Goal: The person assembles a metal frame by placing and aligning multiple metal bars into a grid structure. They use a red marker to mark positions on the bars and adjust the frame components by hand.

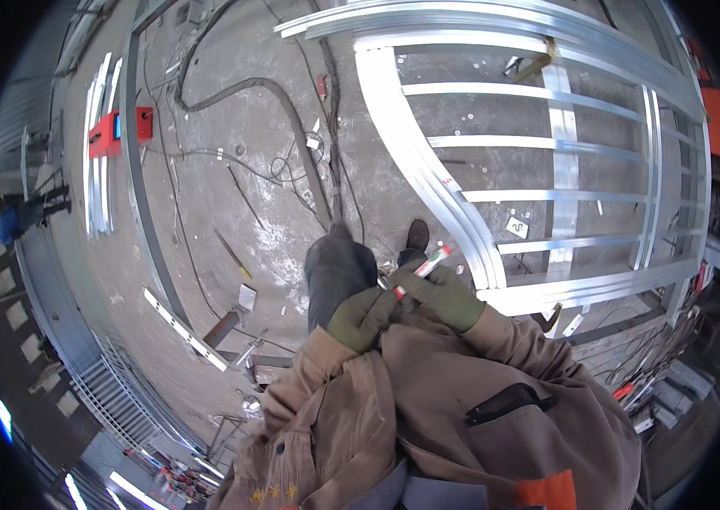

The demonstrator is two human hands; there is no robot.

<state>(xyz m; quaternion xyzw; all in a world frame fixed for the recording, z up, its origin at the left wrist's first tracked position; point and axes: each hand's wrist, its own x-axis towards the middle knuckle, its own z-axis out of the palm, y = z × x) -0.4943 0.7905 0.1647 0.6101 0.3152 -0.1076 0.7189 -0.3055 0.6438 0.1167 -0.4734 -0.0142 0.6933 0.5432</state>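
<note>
In front of my body, my two hands meet, both in green work gloves. My right hand [445, 297] is closed around a white marker [429, 265] with red ends, which slants up to the right. My left hand [360, 318] is closed, its fingers at the marker's lower red end, close against my right hand. The gloves hide part of the marker. Just beyond my hands are my dark trouser leg [338, 270] and a dark shoe [417, 235].
A shiny metal frame with several crossbars [538, 195] lies to the right. Thick cables [300, 127] run over the grey floor ahead. A red machine [122, 132] stands left beside a grey steel beam [135, 170]. A white level-like bar [183, 330] lies lower left. Another person [24, 219] is far left.
</note>
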